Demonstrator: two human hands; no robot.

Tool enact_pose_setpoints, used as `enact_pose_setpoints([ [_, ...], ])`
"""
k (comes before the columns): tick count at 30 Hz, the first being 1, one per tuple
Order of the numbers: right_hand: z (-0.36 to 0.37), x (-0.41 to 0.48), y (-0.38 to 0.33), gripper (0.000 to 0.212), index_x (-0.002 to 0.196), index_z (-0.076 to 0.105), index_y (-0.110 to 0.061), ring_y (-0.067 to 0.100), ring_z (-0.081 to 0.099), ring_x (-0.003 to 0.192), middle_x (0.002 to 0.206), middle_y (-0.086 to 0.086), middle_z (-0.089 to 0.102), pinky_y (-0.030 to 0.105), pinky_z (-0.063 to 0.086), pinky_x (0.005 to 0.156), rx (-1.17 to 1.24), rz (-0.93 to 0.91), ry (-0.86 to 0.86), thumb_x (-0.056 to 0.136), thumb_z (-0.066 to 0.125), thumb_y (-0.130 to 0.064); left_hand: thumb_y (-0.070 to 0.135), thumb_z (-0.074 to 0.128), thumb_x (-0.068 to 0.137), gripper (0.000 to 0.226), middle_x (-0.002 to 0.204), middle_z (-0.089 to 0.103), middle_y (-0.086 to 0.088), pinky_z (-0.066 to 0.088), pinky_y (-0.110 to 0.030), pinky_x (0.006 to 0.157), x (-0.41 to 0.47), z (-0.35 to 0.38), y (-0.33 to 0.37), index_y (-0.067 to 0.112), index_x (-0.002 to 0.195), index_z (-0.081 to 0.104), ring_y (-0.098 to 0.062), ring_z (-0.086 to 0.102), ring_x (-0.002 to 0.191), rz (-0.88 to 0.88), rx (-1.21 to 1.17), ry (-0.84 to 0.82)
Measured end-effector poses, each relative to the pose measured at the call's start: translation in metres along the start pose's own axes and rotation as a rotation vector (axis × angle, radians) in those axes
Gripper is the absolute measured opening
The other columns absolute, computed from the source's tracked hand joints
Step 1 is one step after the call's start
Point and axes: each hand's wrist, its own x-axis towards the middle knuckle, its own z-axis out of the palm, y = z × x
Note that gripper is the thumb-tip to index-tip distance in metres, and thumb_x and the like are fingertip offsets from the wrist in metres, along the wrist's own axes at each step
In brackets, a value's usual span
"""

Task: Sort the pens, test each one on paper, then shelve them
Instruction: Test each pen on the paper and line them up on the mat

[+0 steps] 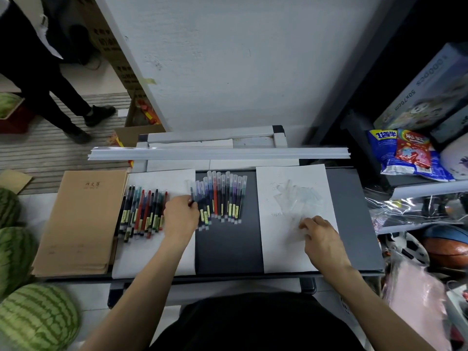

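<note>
Pen (191, 195) at frame centre is pinched by left hand (181, 215). Clear caps (296, 198) on centre-right sheet (286, 254) are touched by right hand (323, 240); grip cannot be told.

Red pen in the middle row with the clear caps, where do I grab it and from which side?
The red pen lies flat, packed between neighbouring pens, so its sides are probably blocked. Pinch its near end top and bottom, coming from your side, where that end sticks out free.
</note>
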Motion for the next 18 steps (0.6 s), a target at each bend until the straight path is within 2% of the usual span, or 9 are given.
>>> enact_pose_setpoints([
  [3,-0.003,-0.002,-0.006,0.041,0.109,0.071,-0.011,0.023,0.06,0.084,0.104,0.002,0.06,0.038,0.053,0.06,0.076,-0.018,0.015,0.082,0.055,0.016,0.016,0.065,0.099,0.032,0.064,0.063,-0.006,0.044,-0.029,0.059,-0.005,-0.001,-0.003,0.01,0.068,0.06,-0.018,0.059,0.056,0.001,0.022,-0.013],
  [5,-0.005,-0.003,-0.012,0.039,0.112,0.07,-0.014,0.02,0.063,0.087,0.107,0.0,0.06,0.032,0.054,0.068,0.143,-0.022,0.005,0.087,0.055,0.012,0.019,0.065,0.099,0.032,0.067,0.065,-0.008,0.039,-0.028,0.053,-0.008,-0.004,-0.003,0.01,0.068,0.06,-0.017,0.058,0.056,0.009,0.051,-0.021],
  [6,-0.006,-0.003,-0.015,0.039,0.114,0.069,-0.015,0.018,0.063,0.089,0.109,-0.001,0.06,0.025,0.052,0.07,0.174,-0.016,-0.004,0.088,0.056,0.01,0.021,0.064,0.099,0.028,0.074,0.07,-0.01,0.042,-0.028,0.055,-0.009,-0.006,-0.004,0.01,0.074,0.065,-0.019,0.061,0.061,0.015,0.06,-0.025],
  [8,-0.008,-0.003,-0.021,0.038,0.118,0.07,-0.018,0.008,0.06,0.087,0.109,-0.004,0.06,0.01,0.044,0.07,0.238,0.007,-0.024,0.091,0.058,0.006,0.021,0.064,0.1,0.021,0.1,0.077,-0.014,0.054,-0.033,0.075,-0.009,-0.013,-0.008,0.006,0.102,0.077,-0.028,0.071,0.086,0.033,0.048,0.001],
  [9,-0.009,-0.003,-0.025,0.037,0.119,0.07,-0.019,0.004,0.059,0.086,0.108,-0.005,0.06,0.006,0.042,0.069,0.275,0.018,-0.026,0.092,0.06,0.004,0.021,0.065,0.099,0.025,0.109,0.076,-0.015,0.055,-0.037,0.083,-0.007,-0.017,-0.012,0.004,0.114,0.076,-0.032,0.072,0.096,0.031,0.057,0.027],
  [10,-0.009,-0.003,-0.028,0.035,0.119,0.071,-0.019,0.003,0.06,0.086,0.107,-0.006,0.061,0.005,0.042,0.069,0.313,0.029,-0.024,0.093,0.062,0.002,0.019,0.064,0.098,0.025,0.108,0.074,-0.015,0.054,-0.039,0.082,-0.005,-0.022,-0.018,0.004,0.115,0.075,-0.035,0.071,0.098,0.027,0.076,0.055],
  [12,-0.012,-0.003,-0.034,0.032,0.12,0.072,-0.019,0.002,0.062,0.088,0.104,-0.007,0.063,0.003,0.044,0.072,0.381,0.046,-0.014,0.093,0.066,-0.002,0.017,0.061,0.094,0.017,0.089,0.07,-0.015,0.053,-0.039,0.071,0.002,-0.03,-0.03,0.004,0.094,0.071,-0.039,0.07,0.084,0.01,0.126,0.094],
  [14,-0.015,-0.005,-0.042,0.029,0.12,0.072,-0.02,0.002,0.064,0.088,0.104,-0.009,0.065,0.001,0.045,0.072,0.446,0.057,-0.027,0.094,0.069,-0.007,0.015,0.061,0.091,0.019,0.071,0.062,-0.012,0.052,-0.04,0.062,0.009,-0.034,-0.039,0.006,0.075,0.062,-0.036,0.064,0.07,-0.039,0.199,0.092],
  [18,-0.019,-0.01,-0.056,0.024,0.112,0.075,-0.023,-0.001,0.066,0.089,0.099,-0.012,0.069,0.002,0.046,0.077,0.589,0.065,-0.054,0.091,0.075,-0.011,0.014,0.066,0.091,0.02,0.069,0.063,-0.014,0.055,-0.039,0.058,0.015,-0.036,-0.042,0.003,0.074,0.065,-0.036,0.064,0.068,-0.069,0.266,0.044],
])
